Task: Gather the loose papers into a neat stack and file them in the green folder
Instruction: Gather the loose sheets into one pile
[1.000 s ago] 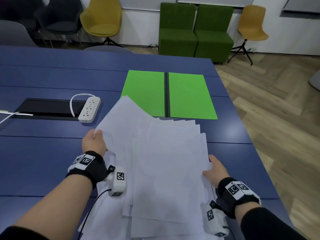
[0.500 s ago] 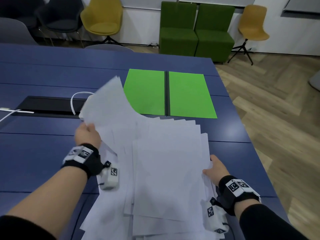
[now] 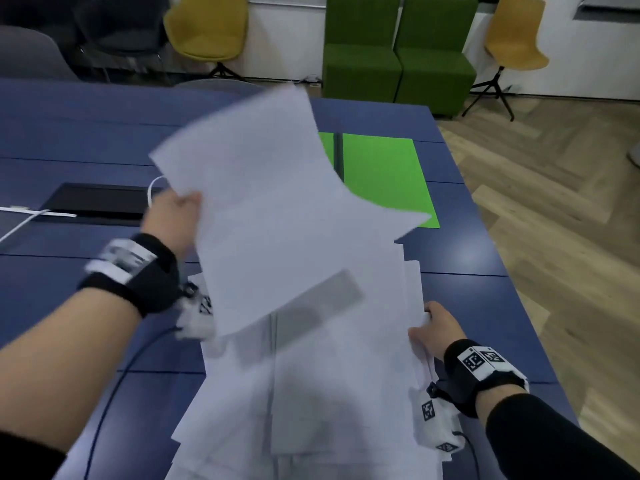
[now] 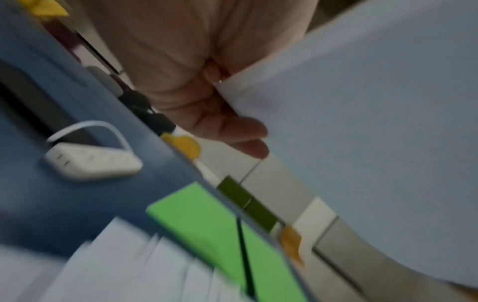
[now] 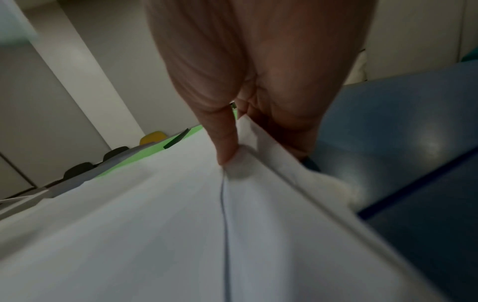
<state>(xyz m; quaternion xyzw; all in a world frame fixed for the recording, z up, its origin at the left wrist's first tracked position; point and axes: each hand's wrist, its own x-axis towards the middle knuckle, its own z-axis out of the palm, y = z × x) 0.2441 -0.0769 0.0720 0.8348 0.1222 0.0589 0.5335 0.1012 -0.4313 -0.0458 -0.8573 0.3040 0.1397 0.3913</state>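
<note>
Head view shows the left hand (image 3: 173,216) has swung its pinched bundle of white paper sheets (image 3: 273,209) up off the dark blue surface (image 3: 69,140), so it now hangs tilted and curling in front of the open bright green folder (image 3: 384,174), where a second ago it lay low beside the heap. The right hand (image 3: 438,327) still clamps thumb over fingers on the near right edge of the loose white paper pile (image 3: 332,393), nearer than the folder. Judged from this, gathering continues; nothing is filed.
</note>
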